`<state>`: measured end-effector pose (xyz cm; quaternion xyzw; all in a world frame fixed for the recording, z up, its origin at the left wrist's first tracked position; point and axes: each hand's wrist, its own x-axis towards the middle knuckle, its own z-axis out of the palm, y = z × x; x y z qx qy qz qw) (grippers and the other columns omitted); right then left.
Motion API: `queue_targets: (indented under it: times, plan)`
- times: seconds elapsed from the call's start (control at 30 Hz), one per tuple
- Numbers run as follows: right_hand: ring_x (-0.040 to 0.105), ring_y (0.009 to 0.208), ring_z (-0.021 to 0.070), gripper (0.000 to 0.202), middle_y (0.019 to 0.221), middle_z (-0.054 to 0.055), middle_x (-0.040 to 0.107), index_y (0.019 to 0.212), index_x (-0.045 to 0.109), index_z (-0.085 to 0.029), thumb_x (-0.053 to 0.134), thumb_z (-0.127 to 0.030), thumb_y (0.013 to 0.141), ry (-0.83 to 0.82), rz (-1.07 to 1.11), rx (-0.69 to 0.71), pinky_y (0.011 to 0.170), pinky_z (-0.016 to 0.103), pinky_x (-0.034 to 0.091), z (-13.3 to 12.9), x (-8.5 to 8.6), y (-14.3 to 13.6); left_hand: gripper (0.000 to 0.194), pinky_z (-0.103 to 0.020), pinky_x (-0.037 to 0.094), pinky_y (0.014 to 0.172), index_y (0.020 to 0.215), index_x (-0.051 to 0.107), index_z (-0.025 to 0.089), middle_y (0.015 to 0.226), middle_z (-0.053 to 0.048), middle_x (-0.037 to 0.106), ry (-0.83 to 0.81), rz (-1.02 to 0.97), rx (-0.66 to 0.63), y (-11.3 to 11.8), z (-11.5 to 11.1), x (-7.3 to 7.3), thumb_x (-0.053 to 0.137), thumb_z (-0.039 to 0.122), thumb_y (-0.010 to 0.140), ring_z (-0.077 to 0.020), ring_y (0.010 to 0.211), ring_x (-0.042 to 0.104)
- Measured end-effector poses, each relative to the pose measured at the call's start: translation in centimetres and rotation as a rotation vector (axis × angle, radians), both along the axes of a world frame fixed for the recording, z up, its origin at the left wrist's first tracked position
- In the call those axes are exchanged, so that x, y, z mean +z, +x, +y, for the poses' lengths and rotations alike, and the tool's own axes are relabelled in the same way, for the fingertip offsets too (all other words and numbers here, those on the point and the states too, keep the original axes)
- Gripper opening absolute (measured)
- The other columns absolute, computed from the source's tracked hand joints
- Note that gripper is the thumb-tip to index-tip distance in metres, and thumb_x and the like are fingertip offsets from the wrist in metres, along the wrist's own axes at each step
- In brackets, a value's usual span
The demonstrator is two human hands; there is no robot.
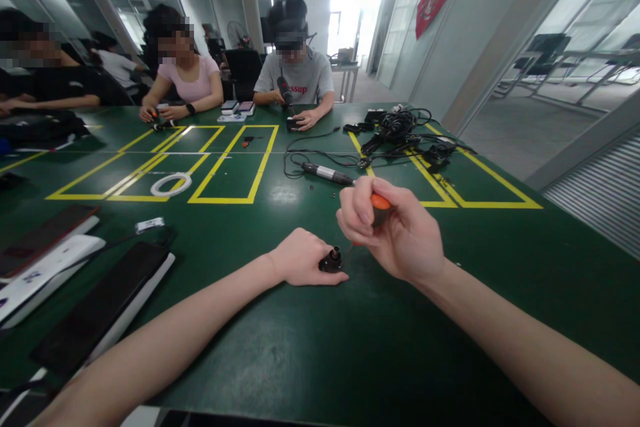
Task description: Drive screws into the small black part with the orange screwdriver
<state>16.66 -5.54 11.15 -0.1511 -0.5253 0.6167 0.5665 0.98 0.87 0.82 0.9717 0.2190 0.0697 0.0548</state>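
My left hand (305, 259) lies on the green table (260, 340), its fingers round a small black part (331, 260) that stands on the tabletop. Raised just to the right, my right hand (395, 230) is closed on a screwdriver with an orange and dark handle (381, 203). Its thin shaft points down and left toward the black part; whether the tip touches it cannot be made out. Beyond my right hand lies a black and silver electric screwdriver (327, 174) with a cable.
Black cables (400, 125) are heaped at the back right. A white ring (171, 185) lies within yellow tape outlines. Black and white devices (103, 303) sit at the left. Across the table, a person in grey (300, 77) holds a tool; other people sit further left.
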Motion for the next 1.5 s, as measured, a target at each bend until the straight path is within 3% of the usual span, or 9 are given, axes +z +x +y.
queue_targets:
  times: [0.17,0.3,0.43,0.57,0.7,0.87,1.0,1.23,1.5]
  plan:
    - [0.018,0.044,0.0075,0.032,0.052,-0.009,0.033,0.074,0.053,-0.02,0.057,-0.043,0.096,0.014,0.062,0.055,0.044,0.022,0.018,-0.3,-0.3,0.0,0.053,-0.027,0.044,0.062,0.075,0.067,0.018,0.072,-0.006,0.073,-0.01,-0.032,0.007,-0.1,-0.1,0.0,0.057,0.067,0.095,-0.0209,0.068,0.072]
    - [0.022,0.044,0.0078,0.022,0.054,-0.008,0.041,0.081,0.05,-0.022,0.061,-0.037,0.093,0.015,0.019,0.019,0.044,0.021,0.02,-0.1,-0.3,0.2,0.054,-0.027,0.04,0.057,0.07,0.065,0.018,0.067,-0.005,0.071,0.002,-0.016,-0.005,-0.1,-0.1,0.0,0.056,0.065,0.096,-0.0197,0.062,0.069]
    - [0.029,0.044,0.0077,0.033,0.057,-0.004,0.047,0.073,0.054,-0.02,0.058,-0.041,0.098,0.039,-0.031,0.013,0.042,0.022,0.023,0.1,-0.1,0.2,0.057,-0.028,0.039,0.055,0.066,0.062,0.018,0.062,-0.005,0.069,0.008,-0.025,-0.014,0.0,0.0,-0.1,0.055,0.067,0.095,-0.0194,0.059,0.068]
    - [0.025,0.043,0.0071,0.042,0.053,-0.006,0.038,0.066,0.052,-0.019,0.055,-0.044,0.101,0.048,-0.024,0.032,0.043,0.022,0.022,0.0,-0.3,0.1,0.058,-0.027,0.043,0.059,0.071,0.065,0.019,0.067,-0.006,0.071,0.014,-0.035,-0.01,-0.1,0.0,-0.2,0.056,0.071,0.093,-0.0206,0.064,0.07]
    - [0.016,0.041,0.0072,0.033,0.049,-0.01,0.032,0.077,0.051,-0.022,0.059,-0.048,0.095,0.026,0.009,0.067,0.043,0.021,0.018,-0.2,-0.4,0.4,0.056,-0.028,0.039,0.055,0.069,0.063,0.019,0.066,-0.005,0.071,0.024,-0.041,-0.005,-0.1,-0.1,0.0,0.06,0.071,0.09,-0.0206,0.062,0.069]
    - [0.023,0.04,0.0076,0.023,0.053,-0.008,0.045,0.079,0.05,-0.022,0.061,-0.038,0.092,0.004,-0.013,0.02,0.043,0.022,0.021,0.0,-0.2,0.6,0.046,-0.028,0.038,0.054,0.074,0.061,0.02,0.067,-0.002,0.07,-0.029,-0.082,-0.004,-0.2,-0.2,0.2,0.065,0.063,0.088,-0.0189,0.063,0.068]
    - [0.033,0.043,0.0085,0.035,0.057,-0.003,0.047,0.066,0.054,-0.019,0.06,-0.04,0.094,0.027,-0.023,-0.016,0.043,0.024,0.025,0.2,0.0,0.3,0.029,-0.028,0.047,0.063,0.095,0.06,0.02,0.083,-0.002,0.073,-0.084,-0.1,-0.023,-0.5,0.1,0.4,0.067,0.047,0.084,-0.0208,0.073,0.071]
    - [0.015,0.04,0.0071,0.038,0.047,-0.01,0.028,0.072,0.051,-0.022,0.06,-0.051,0.094,-0.011,-0.018,0.039,0.042,0.021,0.02,-0.1,-0.3,0.4,0.025,-0.029,0.05,0.065,0.102,0.054,0.021,0.088,-0.002,0.07,-0.147,-0.105,-0.077,-0.8,0.5,0.5,0.056,0.034,0.081,-0.02,0.072,0.066]
    - [0.02,0.039,0.0068,0.026,0.052,-0.009,0.044,0.079,0.046,-0.024,0.061,-0.039,0.094,0.012,-0.008,0.006,0.04,0.019,0.02,0.1,-0.5,0.4,0.023,-0.03,0.051,0.069,0.101,0.056,0.02,0.09,-0.005,0.069,-0.11,-0.183,-0.134,-1.0,0.3,0.0,0.047,0.027,0.081,-0.0207,0.078,0.067]
